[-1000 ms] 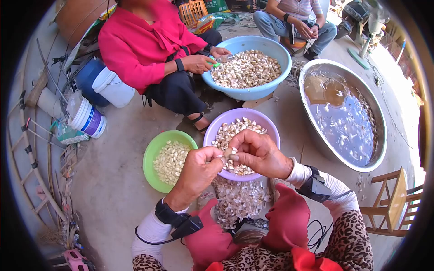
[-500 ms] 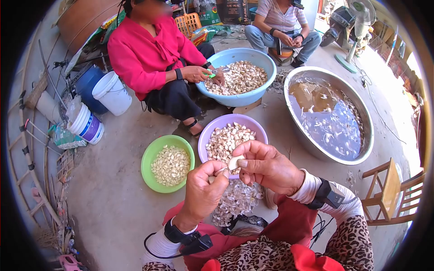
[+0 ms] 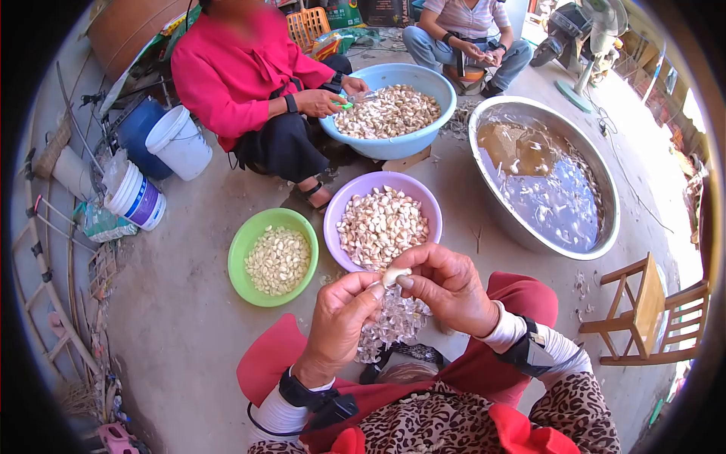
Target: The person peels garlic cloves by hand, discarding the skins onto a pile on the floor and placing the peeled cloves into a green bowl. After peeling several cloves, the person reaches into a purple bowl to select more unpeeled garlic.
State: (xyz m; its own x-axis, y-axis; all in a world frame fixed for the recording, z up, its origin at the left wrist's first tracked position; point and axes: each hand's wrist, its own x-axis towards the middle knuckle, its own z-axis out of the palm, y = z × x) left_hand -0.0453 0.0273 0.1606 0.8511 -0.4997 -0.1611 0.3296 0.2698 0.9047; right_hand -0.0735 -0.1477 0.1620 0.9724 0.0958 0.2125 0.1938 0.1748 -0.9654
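Observation:
In the middle of the view my right hand [image 3: 452, 293] pinches a pale garlic clove [image 3: 392, 276] between thumb and fingers. My left hand [image 3: 338, 319] is closed, its thumb and forefinger pressed together by the clove's left end; what they grip is too small to make out. Just beyond is a purple basin [image 3: 330, 227] of unpeeled garlic cloves [image 3: 383, 222]. To its left stands a green basin [image 3: 237, 276] with peeled cloves [image 3: 277, 261]. Garlic skins [image 3: 389, 325] lie heaped below my hands, between my knees.
A person in pink [image 3: 219, 76] holds a green-handled tool at a blue basin [image 3: 446, 106] of cloves. Another person [image 3: 473, 30] sits behind. At right are a metal tub [image 3: 614, 227] of water and skins and a wooden chair [image 3: 646, 310]. White buckets [image 3: 180, 144] stand left.
My hands have come closer together, with the left fingers now at the clove. The view has shifted slightly, and my knees are spread wider.

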